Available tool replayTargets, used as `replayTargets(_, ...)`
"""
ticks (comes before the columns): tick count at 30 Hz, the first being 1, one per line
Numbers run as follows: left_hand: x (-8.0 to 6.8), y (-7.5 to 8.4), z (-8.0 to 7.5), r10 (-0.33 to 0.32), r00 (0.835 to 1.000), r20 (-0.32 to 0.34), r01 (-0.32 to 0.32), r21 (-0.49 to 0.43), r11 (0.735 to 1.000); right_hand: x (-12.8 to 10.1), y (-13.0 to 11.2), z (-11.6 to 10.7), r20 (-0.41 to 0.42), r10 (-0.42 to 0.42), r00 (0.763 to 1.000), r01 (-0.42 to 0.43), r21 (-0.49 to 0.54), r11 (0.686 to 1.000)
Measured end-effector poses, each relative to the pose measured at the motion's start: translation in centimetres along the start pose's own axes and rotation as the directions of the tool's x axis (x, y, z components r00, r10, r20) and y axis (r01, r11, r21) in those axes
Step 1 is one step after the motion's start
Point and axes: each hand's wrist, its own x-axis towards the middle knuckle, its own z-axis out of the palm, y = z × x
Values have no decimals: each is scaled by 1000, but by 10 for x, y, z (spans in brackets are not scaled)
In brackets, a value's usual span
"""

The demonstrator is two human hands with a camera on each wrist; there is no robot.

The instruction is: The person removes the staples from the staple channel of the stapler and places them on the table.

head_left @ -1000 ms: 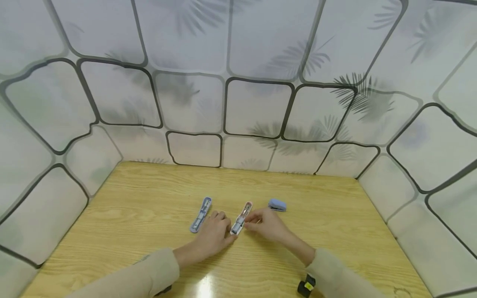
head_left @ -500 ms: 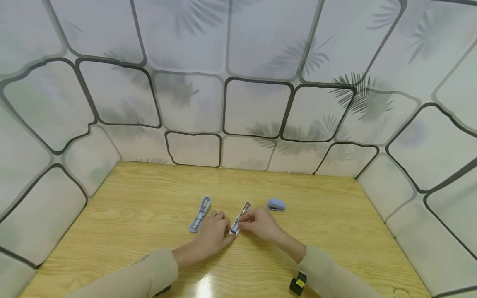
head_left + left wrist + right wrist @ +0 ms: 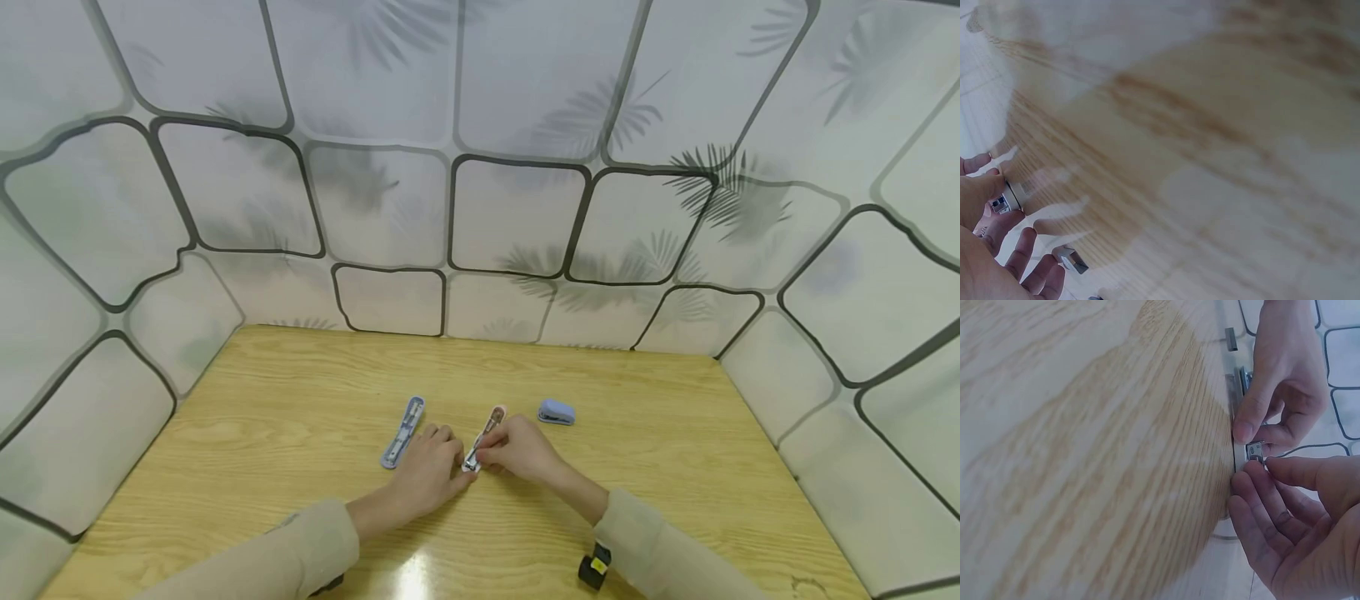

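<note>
Centrally, both hands (image 3: 480, 465) pinching stapler (image 3: 485, 436) (mid-table)

Two bare hands: left hand (image 3: 427, 473), right hand (image 3: 521, 450). No rings, no gloves visible. Fingernails short, unpainted, seen in right wrist view.

Left sleeve (image 3: 285, 554): long, beige, soft plain fabric, cuff ending at wrist. Right sleeve (image 3: 660, 554): same beige fabric, same cuff line.

Right wrist device (image 3: 594, 567): small black unit under cuff, yellow marking on face. Left wrist device (image 3: 330, 585): dark edge only, mostly hidden below sleeve.
</note>
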Motion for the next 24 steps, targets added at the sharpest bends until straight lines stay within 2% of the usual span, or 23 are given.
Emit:
replayTargets(7,0,0,0,1,1000,-1,-1,3,1000,0,-1,2,-10,31,999,-32,-20,999)
replayTargets(15,0,0,-1,4,1000,0,-4,-10,1000,2,0,0,16,29,999,-29,3,1000)
replayTargets(24,0,0,-2,4,1000,-6,-4,-27,1000,4,0,0,38,79,996,-80,33,996)
